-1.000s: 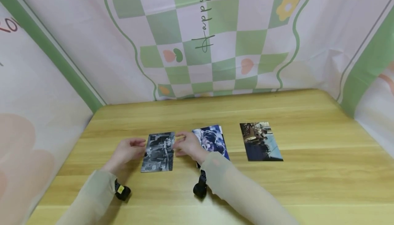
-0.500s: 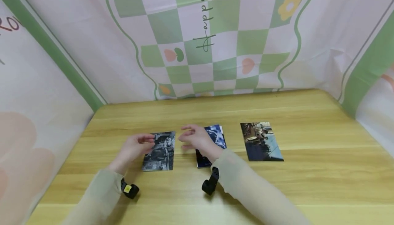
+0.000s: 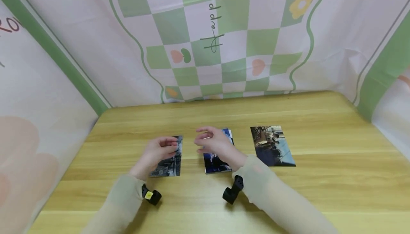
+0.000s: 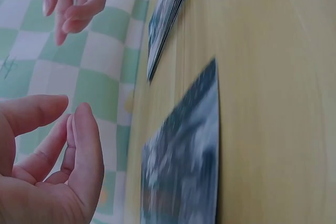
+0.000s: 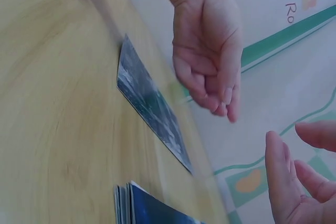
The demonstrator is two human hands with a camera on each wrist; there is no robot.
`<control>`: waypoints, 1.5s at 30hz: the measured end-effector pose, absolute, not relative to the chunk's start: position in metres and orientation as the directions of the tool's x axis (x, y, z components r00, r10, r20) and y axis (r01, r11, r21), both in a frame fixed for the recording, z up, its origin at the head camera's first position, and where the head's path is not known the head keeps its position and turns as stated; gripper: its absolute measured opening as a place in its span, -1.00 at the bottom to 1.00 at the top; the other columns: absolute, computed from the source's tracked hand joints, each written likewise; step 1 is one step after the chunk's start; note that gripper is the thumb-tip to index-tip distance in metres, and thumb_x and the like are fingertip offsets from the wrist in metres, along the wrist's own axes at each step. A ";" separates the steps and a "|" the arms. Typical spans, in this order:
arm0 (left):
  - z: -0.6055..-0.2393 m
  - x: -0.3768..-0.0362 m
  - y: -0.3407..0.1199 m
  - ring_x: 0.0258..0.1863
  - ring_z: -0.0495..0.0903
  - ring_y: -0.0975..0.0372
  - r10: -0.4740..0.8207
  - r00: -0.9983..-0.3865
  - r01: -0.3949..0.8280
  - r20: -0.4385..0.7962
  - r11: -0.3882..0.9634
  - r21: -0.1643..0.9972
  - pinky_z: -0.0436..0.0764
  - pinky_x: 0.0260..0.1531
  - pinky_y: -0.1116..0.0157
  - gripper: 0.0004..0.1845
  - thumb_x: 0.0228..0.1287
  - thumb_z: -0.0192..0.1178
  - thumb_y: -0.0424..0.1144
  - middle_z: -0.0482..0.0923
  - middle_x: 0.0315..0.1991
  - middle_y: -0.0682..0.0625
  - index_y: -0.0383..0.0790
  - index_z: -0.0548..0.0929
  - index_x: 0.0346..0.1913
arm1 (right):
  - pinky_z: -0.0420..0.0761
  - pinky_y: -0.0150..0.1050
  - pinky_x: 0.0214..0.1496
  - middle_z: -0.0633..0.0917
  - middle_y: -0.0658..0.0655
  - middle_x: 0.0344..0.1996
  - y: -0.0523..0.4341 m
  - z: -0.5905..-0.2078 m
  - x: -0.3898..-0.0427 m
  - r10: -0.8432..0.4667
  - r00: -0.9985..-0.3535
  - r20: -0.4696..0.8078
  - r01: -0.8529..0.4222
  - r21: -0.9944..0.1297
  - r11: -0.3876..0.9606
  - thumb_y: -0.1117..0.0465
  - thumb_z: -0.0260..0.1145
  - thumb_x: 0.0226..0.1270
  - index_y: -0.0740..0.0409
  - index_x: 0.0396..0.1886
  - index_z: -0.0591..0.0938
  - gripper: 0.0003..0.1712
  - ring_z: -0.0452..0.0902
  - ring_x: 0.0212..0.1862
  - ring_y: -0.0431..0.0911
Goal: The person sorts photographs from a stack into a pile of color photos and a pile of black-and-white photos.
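Nothing's gripped by the loosely parted left hand (image 3: 156, 152) or right hand (image 3: 216, 144), and the grey photo (image 3: 173, 165) under the left, probably light, bendy, slick, is best pinched edgewise.

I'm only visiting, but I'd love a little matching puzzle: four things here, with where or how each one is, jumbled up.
1. left hand
2. grey photo
3. photo stack
4. brown-and-blue photo

A. lying furthest left on the table
B. lying furthest right
C. raised, holding nothing
D. lying between two single photos

Pairs: 1-C, 2-A, 3-D, 4-B
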State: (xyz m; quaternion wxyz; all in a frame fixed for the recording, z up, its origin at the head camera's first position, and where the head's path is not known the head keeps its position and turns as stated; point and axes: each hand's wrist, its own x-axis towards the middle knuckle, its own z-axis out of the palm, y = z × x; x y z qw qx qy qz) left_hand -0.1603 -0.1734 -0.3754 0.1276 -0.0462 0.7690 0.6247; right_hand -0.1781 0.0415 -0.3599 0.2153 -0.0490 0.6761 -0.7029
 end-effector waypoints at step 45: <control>-0.395 -0.161 -0.102 -0.16 0.60 0.15 0.179 -0.948 -0.228 -0.264 0.196 0.954 0.70 -0.12 0.19 -0.60 0.26 0.14 -0.46 0.52 0.01 -0.25 -0.38 0.47 0.17 | 0.62 -0.09 0.12 0.44 0.44 0.13 0.148 -0.385 -0.187 -0.330 -0.899 -0.289 0.226 -0.950 0.216 0.29 0.10 0.40 0.39 0.35 0.22 -0.42 0.48 0.11 0.15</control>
